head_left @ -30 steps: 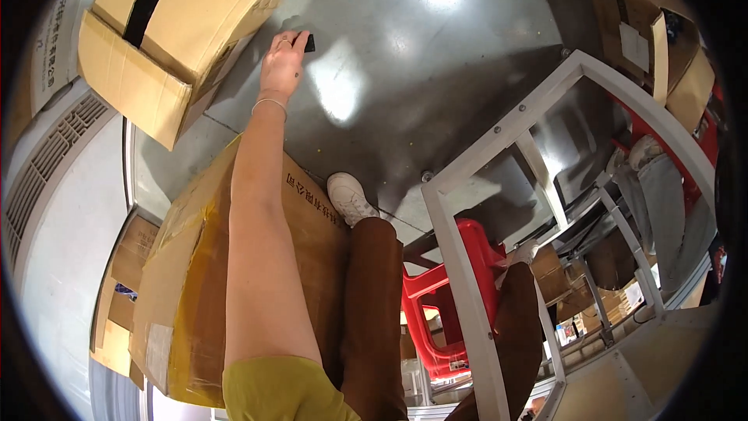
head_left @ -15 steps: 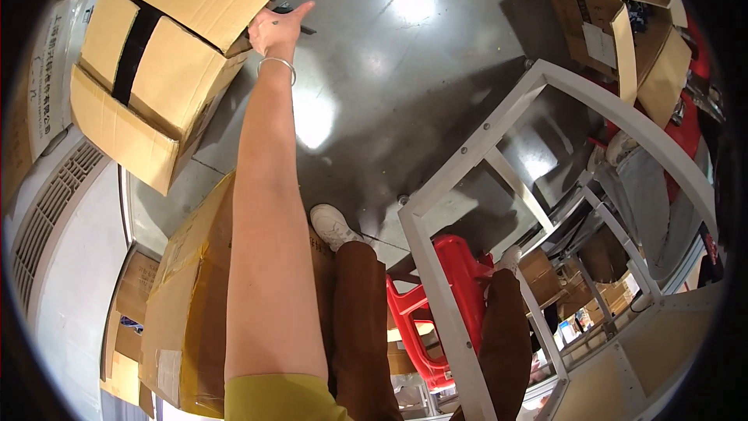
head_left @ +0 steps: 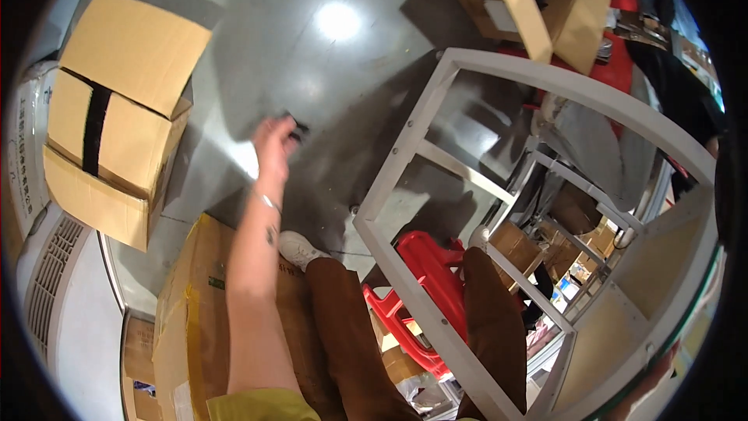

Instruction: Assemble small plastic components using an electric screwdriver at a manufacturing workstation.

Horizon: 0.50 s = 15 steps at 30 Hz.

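My left hand [head_left: 274, 144] is stretched out over the grey floor, its fingers closed on a small black object [head_left: 297, 128]. Motion blurs both, so the object's kind cannot be made out. To the left of this hand, and apart from it, stands a cardboard box [head_left: 136, 121] with tan flaps and a dark gap between them. A silvery bracelet [head_left: 270, 203] circles my left wrist. My right hand is out of view.
Beside my left forearm stands a taped carton [head_left: 175, 327]. A white metal frame [head_left: 397, 164] rises at the right, with a red plastic stool [head_left: 432, 284] partly behind it. Farther back is an open carton [head_left: 475, 0] of dark items. A white vented unit [head_left: 58, 288] lines the left.
My left hand has drawn back from the edge of the tan-flapped box toward me, keeping the black object. The view has shifted, so the box and the white frame sit farther left.
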{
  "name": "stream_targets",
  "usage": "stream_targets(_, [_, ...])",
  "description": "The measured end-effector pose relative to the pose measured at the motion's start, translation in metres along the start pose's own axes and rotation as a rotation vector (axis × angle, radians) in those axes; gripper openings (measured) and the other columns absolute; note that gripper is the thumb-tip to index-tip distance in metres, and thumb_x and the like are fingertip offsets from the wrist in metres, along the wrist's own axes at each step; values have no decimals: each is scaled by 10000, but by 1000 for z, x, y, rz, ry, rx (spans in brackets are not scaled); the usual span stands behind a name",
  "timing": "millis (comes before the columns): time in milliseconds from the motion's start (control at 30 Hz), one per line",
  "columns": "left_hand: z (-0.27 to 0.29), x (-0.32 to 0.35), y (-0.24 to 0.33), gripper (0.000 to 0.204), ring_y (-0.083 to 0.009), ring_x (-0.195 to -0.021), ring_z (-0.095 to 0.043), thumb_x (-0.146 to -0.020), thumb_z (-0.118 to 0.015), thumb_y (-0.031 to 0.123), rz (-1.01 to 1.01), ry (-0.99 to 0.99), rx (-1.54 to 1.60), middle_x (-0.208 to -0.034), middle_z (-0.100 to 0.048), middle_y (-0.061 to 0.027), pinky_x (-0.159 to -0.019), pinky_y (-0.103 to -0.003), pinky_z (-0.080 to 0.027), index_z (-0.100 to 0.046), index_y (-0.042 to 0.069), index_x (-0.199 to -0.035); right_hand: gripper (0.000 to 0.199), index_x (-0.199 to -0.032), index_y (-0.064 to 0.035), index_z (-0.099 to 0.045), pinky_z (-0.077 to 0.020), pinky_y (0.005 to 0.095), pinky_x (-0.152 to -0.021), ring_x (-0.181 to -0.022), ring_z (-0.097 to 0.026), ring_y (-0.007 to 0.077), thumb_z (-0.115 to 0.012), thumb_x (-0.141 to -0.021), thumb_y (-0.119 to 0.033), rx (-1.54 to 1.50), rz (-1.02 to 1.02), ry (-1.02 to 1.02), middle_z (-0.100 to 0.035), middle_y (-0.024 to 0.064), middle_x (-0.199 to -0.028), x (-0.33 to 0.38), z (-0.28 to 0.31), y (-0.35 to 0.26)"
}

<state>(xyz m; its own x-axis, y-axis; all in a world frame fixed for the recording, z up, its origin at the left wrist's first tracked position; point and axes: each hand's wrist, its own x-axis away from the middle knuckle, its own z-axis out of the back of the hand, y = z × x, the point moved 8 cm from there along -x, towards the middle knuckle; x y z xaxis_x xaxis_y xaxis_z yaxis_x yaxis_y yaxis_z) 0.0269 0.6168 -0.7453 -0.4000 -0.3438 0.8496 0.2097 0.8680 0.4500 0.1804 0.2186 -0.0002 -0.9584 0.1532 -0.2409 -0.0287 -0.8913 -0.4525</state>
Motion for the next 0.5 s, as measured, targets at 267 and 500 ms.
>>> stream_targets(267, [-118, 251, -73, 76, -124, -694, -563, -775, -619, 75, 513, -228, 300, -787, -584, -29, -584, -246, -459, -571, 67, -833, 433, -1230, -11, -475, -388, 257, -863, -980, -484, 120, -456, -888, -274, -16, -115, -60, -513, 45, -1116, 9, -78, -43])
stream_targets(500, [-171, 360, 4, 137, -74, -671, -564, -739, -677, 66, 382, -528, 106, -770, -580, 10, -564, -206, -442, -621, 73, -864, 471, -1239, -45, -448, -392, 237, -720, -818, -464, 104, -607, -823, -202, -140, -45, -106, -498, 29, -977, 14, -79, -30])
